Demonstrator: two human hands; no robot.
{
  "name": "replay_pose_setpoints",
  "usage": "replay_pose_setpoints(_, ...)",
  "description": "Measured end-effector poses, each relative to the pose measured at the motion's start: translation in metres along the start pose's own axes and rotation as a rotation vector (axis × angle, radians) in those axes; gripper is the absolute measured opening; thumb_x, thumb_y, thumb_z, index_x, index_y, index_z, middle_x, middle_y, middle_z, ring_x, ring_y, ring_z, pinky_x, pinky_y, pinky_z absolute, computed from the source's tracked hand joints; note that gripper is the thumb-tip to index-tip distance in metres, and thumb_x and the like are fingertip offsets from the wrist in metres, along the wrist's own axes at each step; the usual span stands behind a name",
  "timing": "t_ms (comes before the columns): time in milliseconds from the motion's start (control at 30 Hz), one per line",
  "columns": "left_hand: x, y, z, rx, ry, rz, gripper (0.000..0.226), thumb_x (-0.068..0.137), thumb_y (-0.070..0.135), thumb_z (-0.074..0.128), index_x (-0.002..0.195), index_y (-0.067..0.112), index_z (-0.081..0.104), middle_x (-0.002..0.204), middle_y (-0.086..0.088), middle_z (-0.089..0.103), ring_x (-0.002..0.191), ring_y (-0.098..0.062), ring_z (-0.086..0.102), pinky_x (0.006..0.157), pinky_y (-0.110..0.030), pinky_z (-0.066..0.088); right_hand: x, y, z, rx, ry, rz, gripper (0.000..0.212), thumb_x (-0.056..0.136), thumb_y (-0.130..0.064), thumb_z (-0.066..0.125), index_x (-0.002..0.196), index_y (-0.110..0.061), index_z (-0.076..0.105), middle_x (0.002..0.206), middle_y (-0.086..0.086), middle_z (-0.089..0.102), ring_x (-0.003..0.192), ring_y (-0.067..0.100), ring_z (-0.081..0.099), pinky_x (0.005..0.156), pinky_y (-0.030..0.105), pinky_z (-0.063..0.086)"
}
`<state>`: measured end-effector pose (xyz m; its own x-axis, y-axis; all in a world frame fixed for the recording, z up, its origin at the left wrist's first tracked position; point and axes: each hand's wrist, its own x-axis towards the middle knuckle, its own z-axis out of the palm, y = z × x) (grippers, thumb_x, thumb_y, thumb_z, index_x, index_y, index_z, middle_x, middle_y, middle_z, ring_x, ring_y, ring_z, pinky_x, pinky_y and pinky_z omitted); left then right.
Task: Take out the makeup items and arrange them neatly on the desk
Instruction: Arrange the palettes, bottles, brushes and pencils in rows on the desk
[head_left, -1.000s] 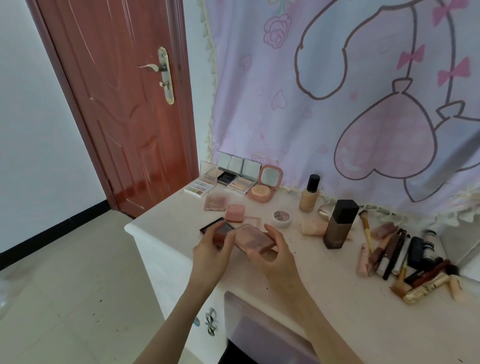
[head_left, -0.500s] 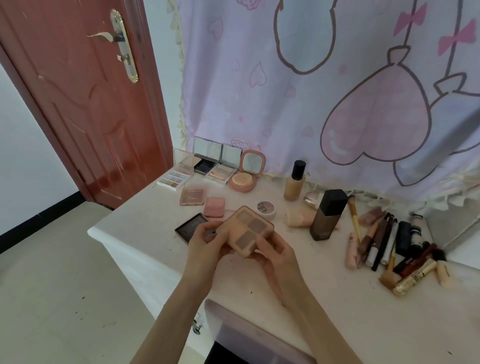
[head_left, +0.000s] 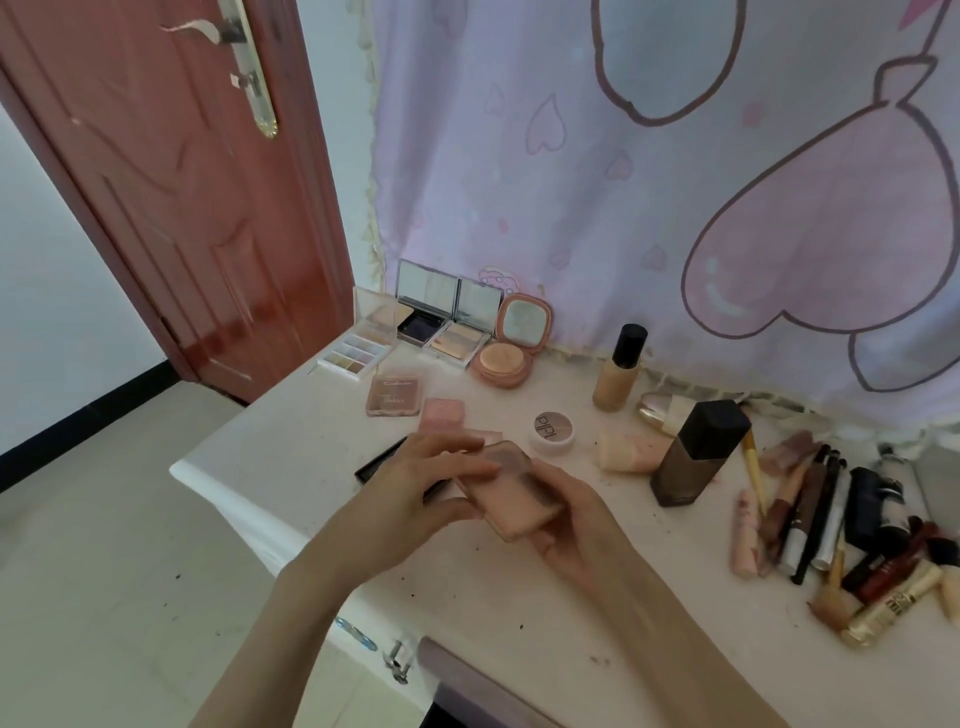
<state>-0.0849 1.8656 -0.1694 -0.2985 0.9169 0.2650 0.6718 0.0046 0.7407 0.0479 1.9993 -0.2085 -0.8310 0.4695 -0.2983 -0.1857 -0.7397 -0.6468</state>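
Over the white desk (head_left: 291, 457) both my hands hold a pink square palette (head_left: 511, 496). My right hand (head_left: 576, 525) cups it from below and from the right. My left hand (head_left: 415, 488) grips its left edge, with fingers laid across the top. A black palette (head_left: 379, 462) lies on the desk under my left hand, mostly hidden. Open mirrored compacts (head_left: 447, 322) stand in a row at the back, with a round peach compact (head_left: 506, 358) beside them. Two closed pink palettes (head_left: 395, 397) lie in front of that row.
A foundation bottle (head_left: 621, 371), a tall dark bottle (head_left: 696, 452) and a small round jar (head_left: 553, 428) stand mid-desk. A heap of brushes, pencils and tubes (head_left: 831, 525) fills the right side. A red-brown door (head_left: 171, 208) is at the left, a pink curtain (head_left: 649, 182) behind.
The palette has turned in my hands from face-up to tilted, and my left fingers have come over its top. The camera has moved closer and lower toward the desk.
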Motion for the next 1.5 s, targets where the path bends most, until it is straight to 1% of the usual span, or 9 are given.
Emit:
replay_pose_setpoints(100,-0.001,-0.001,0.01,0.076,0.162,0.029,0.041,0.074,0.01,0.074,0.112,0.022,0.065,0.113,0.013,0.055,0.106,-0.002,0.054,0.091,-0.01,0.04,-0.006,-0.001,0.004,0.098,-0.134,0.038,0.053,0.093,-0.045,0.042,0.107,-0.002,0.069,0.1,0.016,0.069,0.071,0.019,0.067,0.047,0.023,0.049)
replay_pose_setpoints(233,0.001,0.006,0.026,0.011,0.282,0.066,0.038,0.073,0.019,0.073,0.11,0.023,0.066,0.107,0.015,0.059,0.1,0.009,0.053,0.086,-0.009,0.041,-0.008,0.004,0.001,0.042,-0.227,-0.025,0.073,0.068,-0.057,0.07,0.12,-0.006,0.059,0.114,0.016,0.059,0.085,0.02,0.057,0.055,0.025,0.04)
replay_pose_setpoints(433,0.013,-0.009,0.02,-0.061,0.095,-0.005,0.024,0.088,0.033,0.059,0.111,0.037,0.064,0.12,0.022,0.055,0.117,0.001,0.048,0.097,-0.009,0.033,-0.007,-0.001,-0.004,0.122,-0.204,-0.047,0.068,0.051,-0.054,0.085,0.104,-0.015,0.068,0.101,0.009,0.066,0.086,0.02,0.062,0.071,0.029,0.045)
replay_pose_setpoints(533,0.037,-0.037,0.009,0.34,0.249,-0.215,0.036,0.094,0.038,0.044,0.129,0.031,0.052,0.139,0.004,0.042,0.136,-0.02,0.028,0.112,-0.036,0.023,-0.005,-0.003,-0.003,0.154,-0.191,-0.039,0.075,0.049,-0.055,0.085,0.112,-0.02,0.062,0.107,0.009,0.064,0.096,0.024,0.06,0.081,0.034,0.048)
replay_pose_setpoints(667,0.063,-0.065,0.011,0.666,-0.035,-0.457,0.057,0.089,0.064,0.029,0.142,0.047,0.019,0.157,-0.002,0.001,0.143,-0.027,-0.01,0.112,-0.053,-0.005,-0.004,-0.004,-0.004,0.225,-0.182,-0.013,0.083,0.046,-0.057,0.084,0.115,-0.015,0.064,0.116,0.014,0.062,0.105,0.031,0.058,0.085,0.04,0.053)
replay_pose_setpoints(933,0.048,-0.058,0.036,0.771,-0.048,-0.383,0.051,0.09,0.061,0.02,0.14,0.051,0.016,0.156,0.0,0.006,0.143,-0.026,-0.002,0.112,-0.051,0.002,-0.002,-0.012,-0.013,0.214,-0.192,-0.062,0.082,0.059,-0.064,0.073,0.123,-0.014,0.06,0.118,0.017,0.062,0.106,0.029,0.061,0.088,0.042,0.051)
replay_pose_setpoints(1033,0.036,-0.047,0.053,0.75,-0.017,-0.367,0.051,0.089,0.063,0.016,0.139,0.052,0.016,0.156,0.0,0.006,0.143,-0.026,-0.002,0.111,-0.051,0.001,-0.002,-0.014,-0.015,0.2,-0.19,-0.11,0.077,0.071,-0.067,0.055,0.13,-0.017,0.052,0.124,0.015,0.059,0.11,0.027,0.06,0.089,0.041,0.051)
replay_pose_setpoints(1333,0.032,-0.018,0.057,0.367,0.059,-0.349,0.042,0.099,0.037,0.026,0.141,0.031,0.033,0.153,0.002,0.024,0.143,-0.015,0.009,0.115,-0.043,-0.007,-0.005,-0.02,-0.018,0.194,-0.24,-0.176,0.07,0.06,-0.063,0.073,0.114,-0.019,0.065,0.117,0.014,0.063,0.107,0.028,0.06,0.091,0.04,0.05)
replay_pose_setpoints(1500,0.032,0.021,0.036,0.098,0.077,-0.01,0.056,0.089,0.054,0.045,0.139,0.036,0.027,0.149,0.019,0.019,0.141,0.0,0.004,0.116,-0.029,0.009,-0.004,-0.019,-0.02,0.161,-0.237,-0.135,0.071,0.072,-0.07,0.051,0.121,-0.019,0.061,0.121,0.013,0.061,0.109,0.026,0.06,0.09,0.039,0.05)
